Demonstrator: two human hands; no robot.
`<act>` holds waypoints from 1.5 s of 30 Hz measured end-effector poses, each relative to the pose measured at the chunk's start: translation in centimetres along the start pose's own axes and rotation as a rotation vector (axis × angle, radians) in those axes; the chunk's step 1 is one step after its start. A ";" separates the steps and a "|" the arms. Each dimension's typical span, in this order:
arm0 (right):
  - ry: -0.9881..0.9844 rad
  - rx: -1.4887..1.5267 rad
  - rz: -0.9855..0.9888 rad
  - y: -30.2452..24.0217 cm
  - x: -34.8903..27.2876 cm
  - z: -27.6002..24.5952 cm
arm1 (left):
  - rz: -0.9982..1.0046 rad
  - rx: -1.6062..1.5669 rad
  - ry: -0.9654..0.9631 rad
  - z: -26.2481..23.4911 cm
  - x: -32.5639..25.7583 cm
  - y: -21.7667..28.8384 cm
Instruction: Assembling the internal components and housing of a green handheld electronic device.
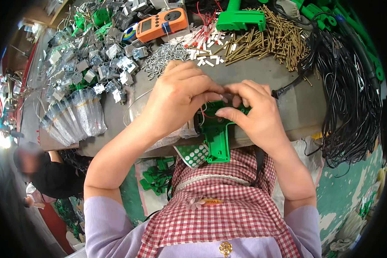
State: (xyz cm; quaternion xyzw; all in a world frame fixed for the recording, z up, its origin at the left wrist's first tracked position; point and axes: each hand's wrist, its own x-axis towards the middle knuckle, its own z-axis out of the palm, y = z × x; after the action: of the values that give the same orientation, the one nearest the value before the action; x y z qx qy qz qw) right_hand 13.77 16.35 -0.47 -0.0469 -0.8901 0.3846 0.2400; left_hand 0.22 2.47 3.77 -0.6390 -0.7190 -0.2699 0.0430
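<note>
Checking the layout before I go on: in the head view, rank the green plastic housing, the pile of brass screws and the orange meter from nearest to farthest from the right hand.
1. Green plastic housing: held under the right hand, at the table's near edge.
2. Pile of brass screws: beyond the hand, slightly right.
3. Orange meter: far back, to the left.

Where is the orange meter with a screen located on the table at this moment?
In the head view, the orange meter lies at the far edge of the table, left of centre, between the grey metal parts and the green plastic housing.
</note>
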 end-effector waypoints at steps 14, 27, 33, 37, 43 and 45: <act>-0.109 0.252 0.111 0.7 2.2 -0.3 | -0.130 0.127 -0.028 0.3 0.8 0.3; -0.208 0.123 0.184 0.6 3.2 -0.6 | 0.123 0.087 0.085 0.5 0.7 -2.0; -0.203 0.563 0.328 0.8 2.6 -0.3 | 0.143 -0.067 0.166 1.1 -0.5 -1.3; -0.346 0.644 0.382 0.5 2.7 -1.3 | 0.270 0.011 0.145 0.5 -0.3 -0.8; 0.064 -0.426 -0.350 -0.9 2.0 0.7 | -0.368 -0.137 -0.052 1.4 -0.5 0.5; 0.040 -0.367 -0.304 -0.6 2.1 0.9 | -0.404 -0.221 -0.063 1.6 -0.4 -0.7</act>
State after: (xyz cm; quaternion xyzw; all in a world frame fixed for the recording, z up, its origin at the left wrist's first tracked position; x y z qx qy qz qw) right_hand 11.57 15.95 0.26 0.0371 -0.9370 0.1751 0.3001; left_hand 0.05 2.77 2.04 -0.4909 -0.7995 -0.3301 -0.1047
